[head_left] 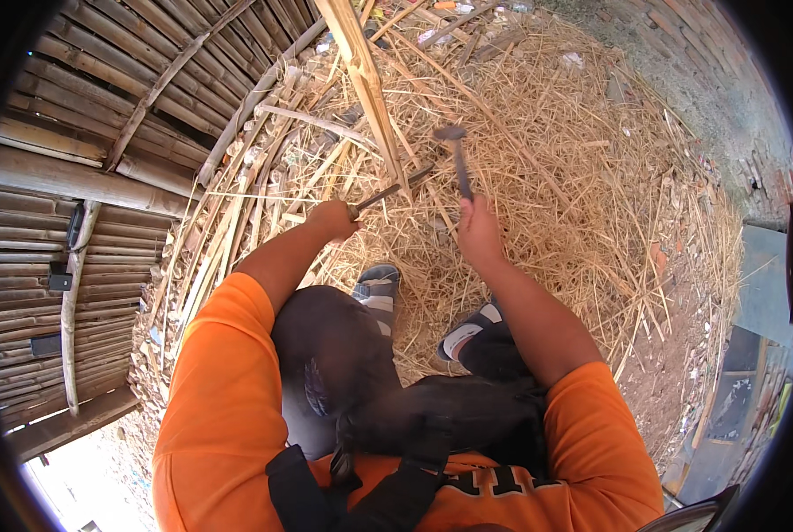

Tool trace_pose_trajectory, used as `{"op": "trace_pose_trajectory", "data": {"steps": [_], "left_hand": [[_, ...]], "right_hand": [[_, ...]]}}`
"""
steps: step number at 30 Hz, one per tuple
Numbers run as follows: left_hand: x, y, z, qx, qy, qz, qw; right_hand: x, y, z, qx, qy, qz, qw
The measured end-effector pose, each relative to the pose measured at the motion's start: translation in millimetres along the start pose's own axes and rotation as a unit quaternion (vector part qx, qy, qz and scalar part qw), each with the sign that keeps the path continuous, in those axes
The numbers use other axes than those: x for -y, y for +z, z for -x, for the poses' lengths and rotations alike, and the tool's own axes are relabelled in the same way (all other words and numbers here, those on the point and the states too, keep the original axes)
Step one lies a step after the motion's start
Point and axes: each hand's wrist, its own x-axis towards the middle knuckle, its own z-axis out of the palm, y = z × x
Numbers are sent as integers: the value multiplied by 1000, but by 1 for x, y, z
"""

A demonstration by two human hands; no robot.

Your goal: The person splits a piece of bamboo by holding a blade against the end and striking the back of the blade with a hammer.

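Note:
My left hand (pixel 332 220) is closed round the handle of a long, narrow blade (pixel 387 192), probably a knife. The blade points up and to the right and crosses the lower end of a pale split pole (pixel 363 75). That pole, bamboo or wood, comes down from the top edge; whether the blade touches or cuts it I cannot tell. In my right hand (pixel 479 232) is a hammer (pixel 461 168), gripped by its handle, its dark head raised to the right of the blade tip and apart from it.
Straw and wood shavings (pixel 547 177) cover the ground, with long split strips (pixel 237 239) at the left. A bamboo slat wall (pixel 68 284) stands left, a brick and plaster wall (pixel 724 80) far right. Below my hands are my sandalled feet (pixel 379 285).

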Motion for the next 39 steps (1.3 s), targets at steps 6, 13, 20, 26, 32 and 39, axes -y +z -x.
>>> {"op": "trace_pose_trajectory", "data": {"steps": [6, 13, 20, 26, 32, 39], "left_hand": [[20, 32, -11, -10, 57, -93, 994], [19, 27, -13, 16, 46, -86, 995], [22, 38, -30, -4, 71, -89, 993], [47, 68, -61, 63, 112, 5, 992], [13, 15, 19, 116, -24, 323, 939], [34, 34, 72, 195, -76, 588, 781]], "right_hand": [[-39, 29, -4, 11, -28, 25, 999], [-11, 17, -8, -18, -17, -7, 1000], [-94, 53, -4, 92, 4, 46, 995], [-53, 1, -24, 39, -2, -13, 999], [-30, -77, -9, 49, 15, -35, 998], [-33, -168, 78, 45, -19, -43, 998]]}}
